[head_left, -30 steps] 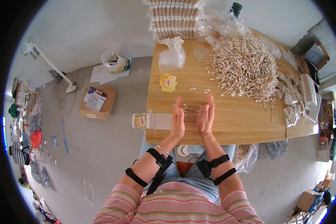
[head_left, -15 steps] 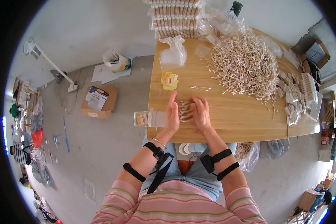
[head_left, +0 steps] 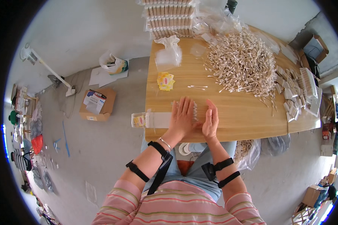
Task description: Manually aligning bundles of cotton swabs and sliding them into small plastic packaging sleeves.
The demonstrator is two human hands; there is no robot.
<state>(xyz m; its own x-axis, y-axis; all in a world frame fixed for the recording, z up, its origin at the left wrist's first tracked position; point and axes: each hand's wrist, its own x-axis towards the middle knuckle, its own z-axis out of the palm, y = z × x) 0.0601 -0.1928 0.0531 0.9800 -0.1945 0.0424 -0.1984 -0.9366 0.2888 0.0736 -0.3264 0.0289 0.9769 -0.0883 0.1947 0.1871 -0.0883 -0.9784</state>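
Observation:
My left hand (head_left: pixel 182 117) lies flat, palm down, over a row of cotton swabs (head_left: pixel 195 111), whose white tips show past its right side. Just right of that row my right hand (head_left: pixel 210 120) stands on edge, fingers stretched and nothing held. Left of my left hand lies a clear plastic bag (head_left: pixel 163 120). A pack of cotton swabs (head_left: pixel 139 120) with a yellow card inside adjoins it and juts past the table's left edge. Farther back are yellow cards (head_left: pixel 165 81) and a few loose swabs (head_left: pixel 197 87).
A large heap of cotton swabs (head_left: pixel 242 62) covers the table's (head_left: pixel 229 125) back right, with small bundles (head_left: pixel 289 88) beside it. Stacked packs (head_left: pixel 169 18) and clear bags (head_left: pixel 169 56) stand at the back. A cardboard box (head_left: pixel 101 108) sits on the floor, left.
My left hand has moved right and turned palm down onto the row of swabs. The right hand has come off the row to its right side and turned upright.

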